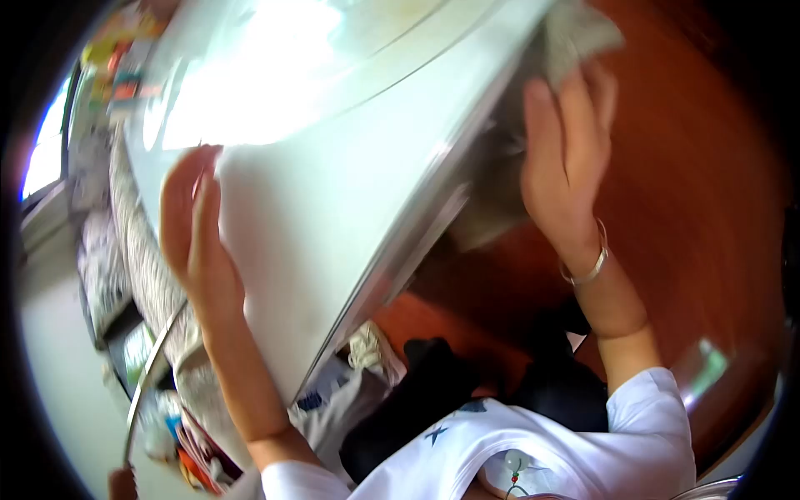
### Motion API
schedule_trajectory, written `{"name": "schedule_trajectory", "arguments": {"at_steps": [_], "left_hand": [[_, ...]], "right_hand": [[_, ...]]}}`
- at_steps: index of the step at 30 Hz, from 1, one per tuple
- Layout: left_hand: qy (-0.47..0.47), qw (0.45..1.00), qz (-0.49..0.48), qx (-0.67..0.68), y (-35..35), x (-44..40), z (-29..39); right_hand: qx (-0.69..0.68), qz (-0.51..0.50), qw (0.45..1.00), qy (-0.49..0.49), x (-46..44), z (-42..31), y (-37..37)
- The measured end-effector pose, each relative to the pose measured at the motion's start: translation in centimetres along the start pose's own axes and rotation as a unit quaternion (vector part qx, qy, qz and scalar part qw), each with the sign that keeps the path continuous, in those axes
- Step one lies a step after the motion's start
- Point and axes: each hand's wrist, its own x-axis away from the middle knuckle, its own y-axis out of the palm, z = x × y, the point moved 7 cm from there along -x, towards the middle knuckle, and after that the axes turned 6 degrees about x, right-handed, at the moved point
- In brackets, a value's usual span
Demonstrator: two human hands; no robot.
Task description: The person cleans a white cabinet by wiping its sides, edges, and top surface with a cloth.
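Observation:
My left hand (202, 233) hovers over or rests on the white table (308, 225) near its left side; I cannot tell which. Its fingers are stretched and a little bent, with nothing visible between them. Beyond the table's near edge, over the reddish floor, my right hand (568, 158) has its fingertips at a greyish cloth (581, 37). Motion blurs the cloth and those fingers, but it seems gripped at the tips. A bangle circles my right wrist.
A round line and bright glare mark the table's far part. At left are a quilted pale cover (137, 225), a window (48, 142) and a bag of colourful items (196, 454). Below the table edge lie a light shoe (372, 350) and grey fabric (333, 408). The floor (683, 208) is reddish brown.

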Motion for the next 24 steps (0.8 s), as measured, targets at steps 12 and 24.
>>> {"name": "schedule_trajectory", "arguments": {"at_steps": [12, 24], "left_hand": [[0.067, 0.994, 0.015, 0.085, -1.4, -0.7, 1.8], [0.010, 0.992, 0.020, 0.124, 0.0, -0.9, 1.5]], "right_hand": [[0.034, 0.014, 0.999, -0.024, 4.5, -1.7, 1.4], [-0.381, -0.637, 0.646, 0.179, 20.5, -13.0, 11.9]]}}
